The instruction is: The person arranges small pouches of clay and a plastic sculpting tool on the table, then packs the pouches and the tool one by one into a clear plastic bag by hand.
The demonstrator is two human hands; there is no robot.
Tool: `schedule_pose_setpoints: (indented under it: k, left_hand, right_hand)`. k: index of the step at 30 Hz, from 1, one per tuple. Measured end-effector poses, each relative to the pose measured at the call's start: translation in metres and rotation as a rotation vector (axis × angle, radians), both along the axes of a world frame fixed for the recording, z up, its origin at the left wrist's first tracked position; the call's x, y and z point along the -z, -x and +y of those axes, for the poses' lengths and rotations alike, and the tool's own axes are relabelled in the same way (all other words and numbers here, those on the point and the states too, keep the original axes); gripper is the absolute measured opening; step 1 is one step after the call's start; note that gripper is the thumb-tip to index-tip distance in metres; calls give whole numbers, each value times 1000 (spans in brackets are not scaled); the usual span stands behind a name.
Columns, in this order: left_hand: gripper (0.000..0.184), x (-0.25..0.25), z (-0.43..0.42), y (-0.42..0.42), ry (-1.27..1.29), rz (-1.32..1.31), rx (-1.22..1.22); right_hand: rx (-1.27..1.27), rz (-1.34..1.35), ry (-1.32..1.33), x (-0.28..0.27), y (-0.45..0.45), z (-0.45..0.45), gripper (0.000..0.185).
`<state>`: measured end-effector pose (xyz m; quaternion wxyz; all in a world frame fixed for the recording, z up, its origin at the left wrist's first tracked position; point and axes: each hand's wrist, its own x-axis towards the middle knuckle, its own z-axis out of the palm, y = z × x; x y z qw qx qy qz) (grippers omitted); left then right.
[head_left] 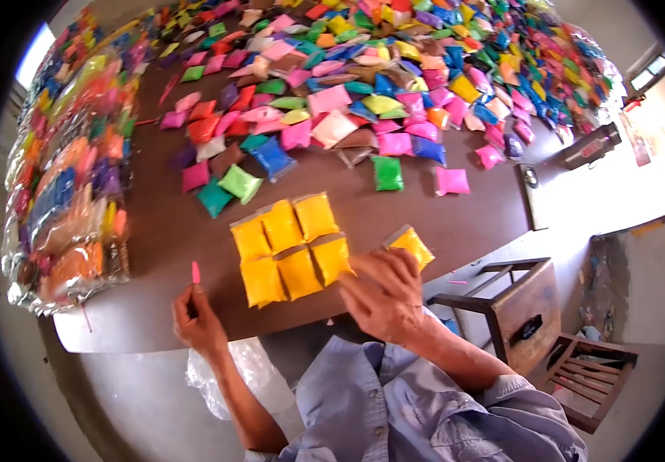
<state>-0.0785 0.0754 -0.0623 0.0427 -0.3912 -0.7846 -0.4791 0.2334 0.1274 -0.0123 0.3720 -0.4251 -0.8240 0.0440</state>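
My left hand [199, 323] is closed, pinching a small pink stick-like piece [196, 272] that points upward at the table's near edge. Several yellow packets [280, 223] lie side by side in two rows in front of me, in clear plastic film. My right hand [385, 296] hovers at the right end of these rows, fingers bent and apart, with nothing seen between them. Just beyond its fingertips a single yellow packet [412, 246] lies apart from the rows, partly covered by the hand.
A large heap of coloured packets [332, 100] covers the far side of the brown table [471, 223]. Clear bags full of packets [70, 223] stand at the left. To the right are a wooden stool [529, 308] and a slatted seat [590, 377]. A clear plastic bag [244, 377] hangs below the edge.
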Motion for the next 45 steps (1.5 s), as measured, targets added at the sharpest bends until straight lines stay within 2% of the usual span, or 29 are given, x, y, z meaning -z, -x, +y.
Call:
schedule_pose_setpoints:
  k: [3,6,14,18,24,34,42,44,45]
  left_hand:
    - [13,-4,-1,-1,38,-22,8]
    - [14,-8,0,-4,61,-33,3]
    - [13,-13,3,-10,4,-45,-7]
    - [11,-13,2,-9,2,-49,6]
    - [8,-12,2,-9,-25,-49,18]
    - [9,-13,2,-9,-57,-19,32]
    - [9,-11,1,-7,-39,9,35]
    - [8,-10,1,-7,-46,26,38]
    - [8,-10,0,-7,-45,27,37]
  right_hand:
    - [257,-107,65,-6,-38,4,35]
    - [369,-152,135,-2,-55,1,34]
    - [445,-53,200,9,-61,5,33]
    - [354,44,241,-2,-46,5,32]
    - [5,121,202,-33,24,-2,36]
    - [3,43,233,-4,68,9,40]
    - [-80,63,234,-15,58,3,43]
    - [-53,-133,175,-29,47,1,42]
    - [-54,-131,176,-30,43,2,42]
